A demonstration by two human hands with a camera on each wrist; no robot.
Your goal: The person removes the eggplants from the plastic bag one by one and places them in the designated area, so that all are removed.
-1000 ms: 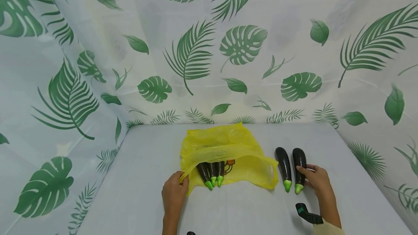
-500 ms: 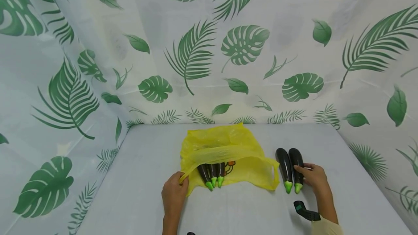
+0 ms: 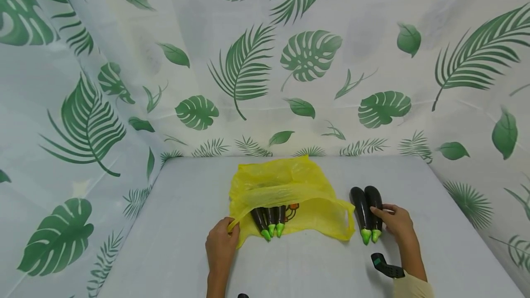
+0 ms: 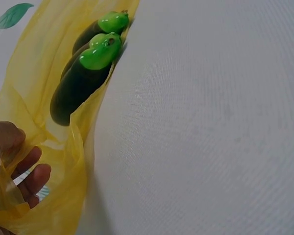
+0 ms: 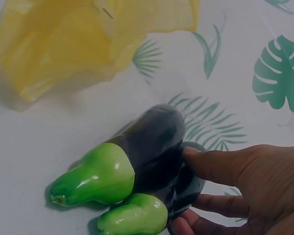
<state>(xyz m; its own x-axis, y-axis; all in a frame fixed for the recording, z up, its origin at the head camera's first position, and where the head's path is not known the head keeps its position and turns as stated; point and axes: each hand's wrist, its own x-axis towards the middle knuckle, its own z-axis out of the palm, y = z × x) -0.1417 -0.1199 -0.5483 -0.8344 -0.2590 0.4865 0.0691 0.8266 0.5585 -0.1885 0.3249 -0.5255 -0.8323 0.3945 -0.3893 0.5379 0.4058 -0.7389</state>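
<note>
A yellow plastic bag (image 3: 285,174) lies mouth toward me, and my left hand (image 3: 222,245) grips its left edge, lifting it. Inside lie 3 eggplants (image 3: 258,220), black with bright green stem ends poking out; their far ends are hidden under the bag's upper layer. Right of the bag, two more eggplants lie side by side. My right hand (image 3: 397,222) holds the right-hand eggplant (image 3: 374,199) between thumb and fingers; it lies against the left-hand eggplant (image 3: 359,206). In the right wrist view, the thumb presses the held eggplant's (image 5: 137,218) dark body and fingers curl behind it.
The white table (image 3: 182,197) meets leaf-patterned sheets (image 3: 306,82) at its back and sides. A black wrist device (image 3: 385,266) sits on the right forearm beside a light sleeve (image 3: 411,286).
My right hand has slid its eggplant leftward, closing the gap to the other loose eggplant. My left hand and the bag look unmoved.
</note>
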